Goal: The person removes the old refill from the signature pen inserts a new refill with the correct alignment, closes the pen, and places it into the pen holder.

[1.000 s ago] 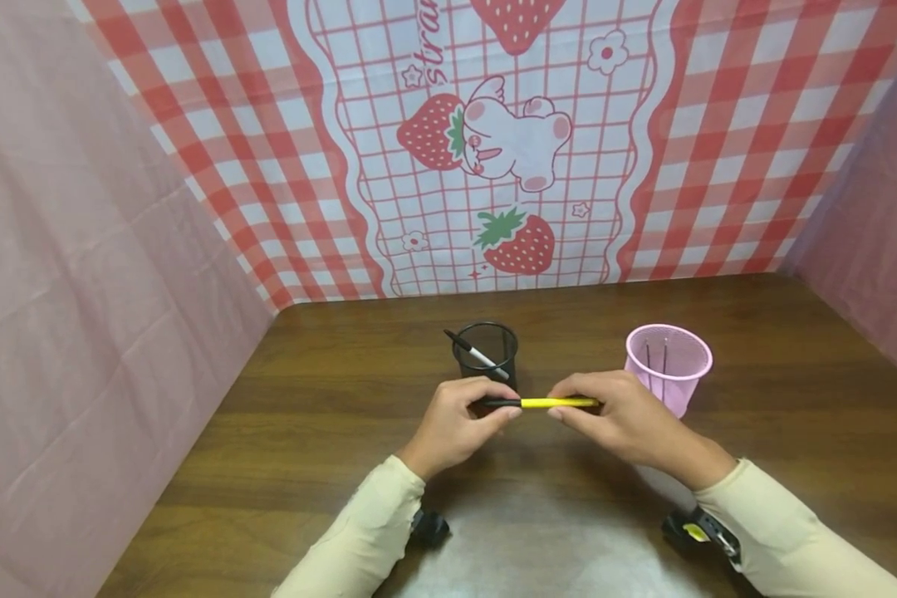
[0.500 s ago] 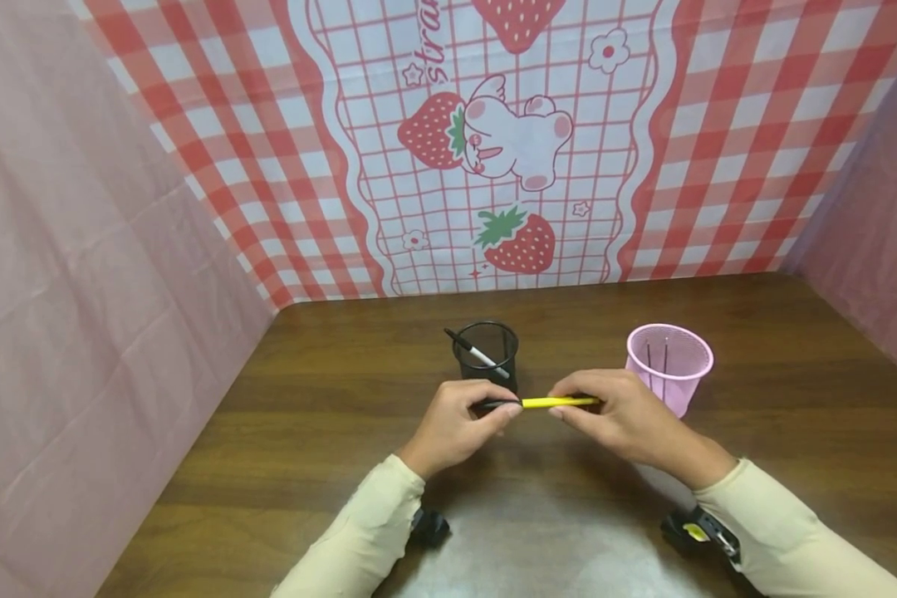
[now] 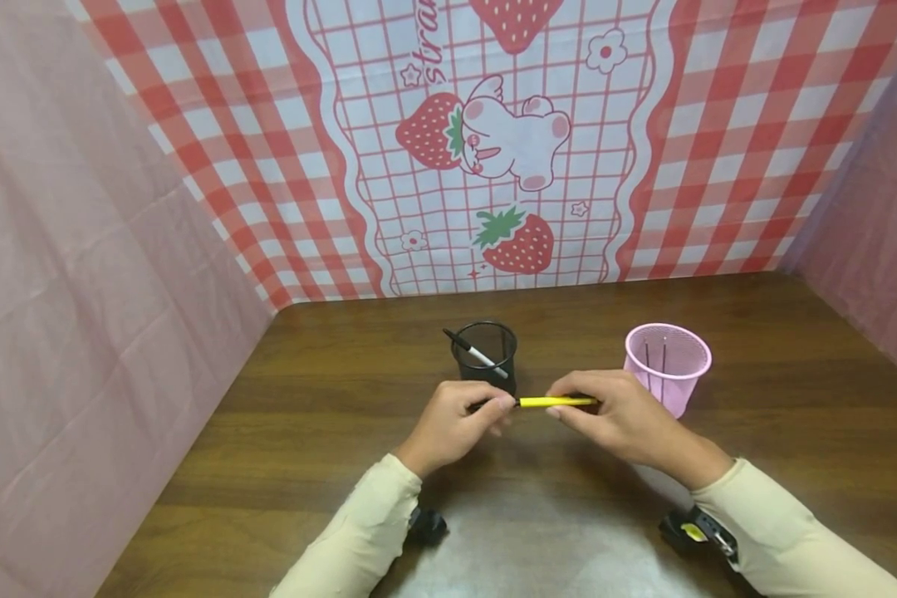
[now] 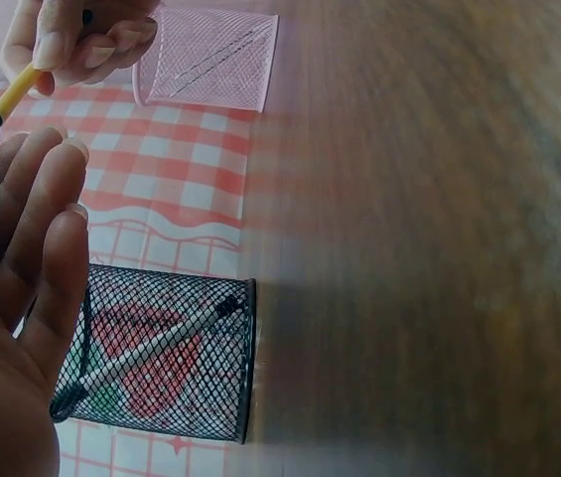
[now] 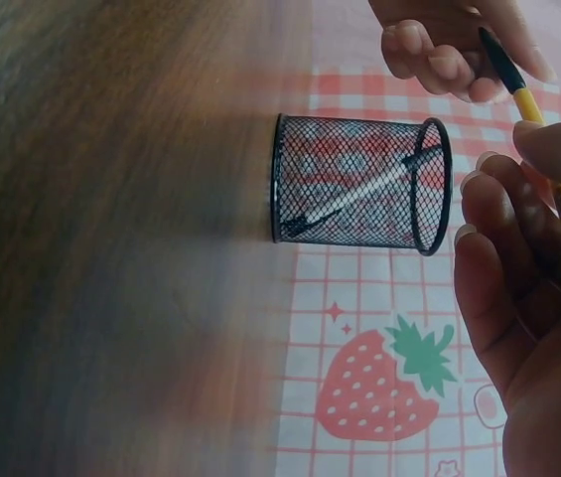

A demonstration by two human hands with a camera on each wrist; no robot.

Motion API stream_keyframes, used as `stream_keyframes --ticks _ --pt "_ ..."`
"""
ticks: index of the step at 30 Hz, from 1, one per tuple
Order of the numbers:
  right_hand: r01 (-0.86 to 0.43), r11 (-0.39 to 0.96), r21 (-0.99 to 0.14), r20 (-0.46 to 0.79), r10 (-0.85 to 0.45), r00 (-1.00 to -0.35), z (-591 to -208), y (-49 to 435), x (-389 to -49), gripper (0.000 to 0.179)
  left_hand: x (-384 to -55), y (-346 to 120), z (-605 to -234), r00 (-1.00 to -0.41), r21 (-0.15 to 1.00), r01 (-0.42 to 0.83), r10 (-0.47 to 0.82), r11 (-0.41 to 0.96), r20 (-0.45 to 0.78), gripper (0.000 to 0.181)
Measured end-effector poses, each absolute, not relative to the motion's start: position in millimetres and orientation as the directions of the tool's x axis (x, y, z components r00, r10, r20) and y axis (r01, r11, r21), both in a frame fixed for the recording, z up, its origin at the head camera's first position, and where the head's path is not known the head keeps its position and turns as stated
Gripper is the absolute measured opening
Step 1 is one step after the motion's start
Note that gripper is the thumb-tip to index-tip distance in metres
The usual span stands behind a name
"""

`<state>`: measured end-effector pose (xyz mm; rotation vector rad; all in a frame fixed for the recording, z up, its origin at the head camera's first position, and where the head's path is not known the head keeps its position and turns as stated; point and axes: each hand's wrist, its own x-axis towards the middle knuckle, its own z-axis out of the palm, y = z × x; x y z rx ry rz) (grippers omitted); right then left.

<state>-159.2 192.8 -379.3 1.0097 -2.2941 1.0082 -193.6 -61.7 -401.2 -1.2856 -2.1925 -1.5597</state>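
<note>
A yellow pen (image 3: 538, 402) with a black end is held level between both hands over the table. My left hand (image 3: 456, 423) pinches the black end, its thumb and fingers covering most of it. My right hand (image 3: 628, 415) grips the yellow barrel near its other end. In the right wrist view the pen's dark tip (image 5: 499, 55) shows beside the left fingers. Just behind the left hand stands a black mesh pen cup (image 3: 486, 336) with a black-and-white pen (image 3: 482, 357) leaning in it. A pink mesh cup (image 3: 669, 378) stands behind the right hand.
Two thin dark sticks (image 3: 663, 357) stand in the pink cup. The brown wooden table (image 3: 329, 399) reaches back to a red-checked strawberry cloth (image 3: 519, 241). Pink cloth (image 3: 120, 274) hangs at both sides.
My left thumb and fingers have shifted slightly along the pen, so less black shows between the hands. The right hand and both cups have stayed where they were.
</note>
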Motion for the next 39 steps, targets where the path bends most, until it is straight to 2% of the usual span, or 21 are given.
stream_keyframes --ticks 5,9,13,20,30,39 --pt "-0.758 0.477 -0.446 0.626 -0.439 -0.645 -378 192 -158 0.023 -192 -62 -400 -0.632 0.728 0.683 0.549 0.062 0.546 0.016" --pt "-0.748 0.487 -0.45 0.617 -0.436 -0.655 -377 192 -158 0.023 -189 -62 -400 -0.65 0.772 0.636 0.542 0.005 0.533 0.028" --pt "-0.748 0.491 -0.446 0.62 -0.434 -0.654 -378 192 -157 0.022 -185 -60 -397 -0.647 0.747 0.664 0.528 0.035 0.55 0.033" --pt "-0.741 0.492 -0.458 0.612 -0.43 -0.664 -379 191 -157 0.018 -172 -56 -378 -0.573 0.629 0.775 0.492 0.064 0.656 0.022" --pt "-0.754 0.474 -0.454 0.621 -0.438 -0.65 -380 192 -158 0.02 -187 -57 -398 -0.599 0.657 0.752 0.473 0.055 0.646 0.015" --pt "-0.759 0.469 -0.452 0.625 -0.441 -0.644 -380 192 -158 0.023 -171 -58 -373 -0.569 0.619 0.783 0.479 0.066 0.668 0.008"
